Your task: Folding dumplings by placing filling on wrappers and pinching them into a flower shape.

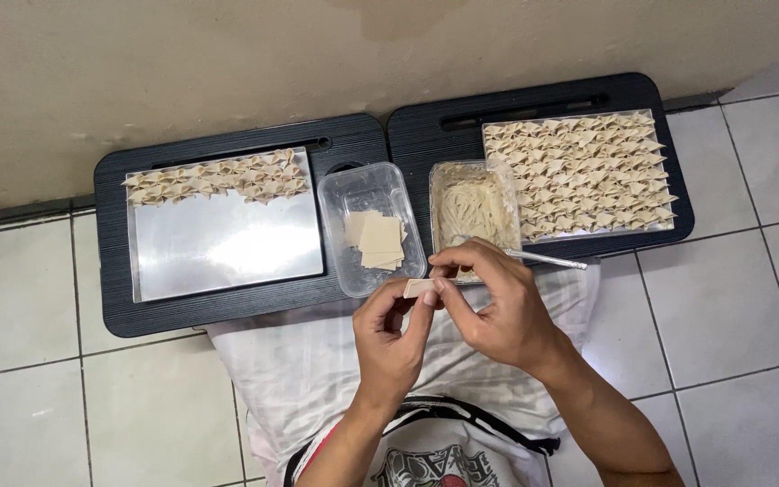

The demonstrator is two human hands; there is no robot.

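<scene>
Wrapper (418, 288), a small pale piece of dough, is held between both hands, just above the person's lap and in front of the two black tables. Its long axis lies almost level, from left to right, and only the left part of it shows; the rest is hidden under the fingers. Left hand (389, 335) comes up from below, fingers curled, and pinches the left end with thumb and forefinger. Right hand (490, 302) comes in from the right side, bent at the wrist, and its closed fingertips press on the right end of the same piece. Both hands touch it, so neither one is nearer. A thin metal stick (547, 260) points out to the right from behind the right hand; I cannot tell if this hand holds it or if it rests on the tub.

Just beyond the hands stand two clear tubs: the left tub (340, 194) holds a few square wrappers, the right tub (439, 176) holds pale filling. Further left, a metal tray (227, 252) carries folded pieces only along its far edge. Further right, a second tray (579, 171) is full of them. Both tables (227, 311) stand on a tiled floor (741, 298) against a wall.
</scene>
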